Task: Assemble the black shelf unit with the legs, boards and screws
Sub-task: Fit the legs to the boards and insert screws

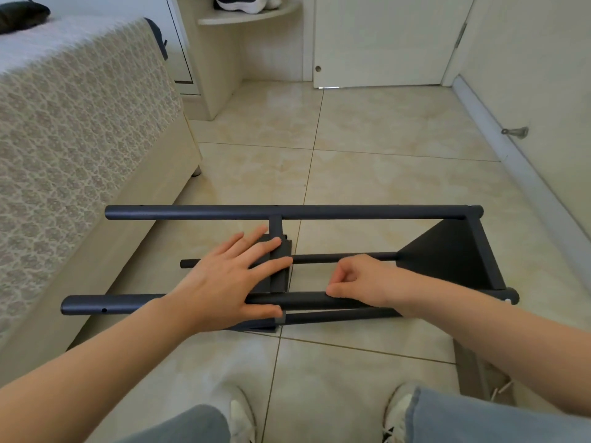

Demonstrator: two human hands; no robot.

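The black shelf unit (pixel 287 212) lies on its side on the tiled floor. A triangular board (pixel 447 254) is fixed at its right end between the long round legs. A second board (pixel 281 273) sits edge-on near the middle of the legs. My left hand (pixel 230 279) rests flat with spread fingers on this middle board and over the near leg (pixel 105 303). My right hand (pixel 358 279) has its fingers curled, with thumb and forefinger pinched together on top of the near leg just right of the middle board. Whether it holds a small screw is hidden.
A bed (pixel 70 129) with a patterned cover stands close on the left. A white door (pixel 383 39) and a corner shelf (pixel 249 14) with shoes are at the back. A wall with a doorstop (pixel 515 132) runs along the right. My feet are below.
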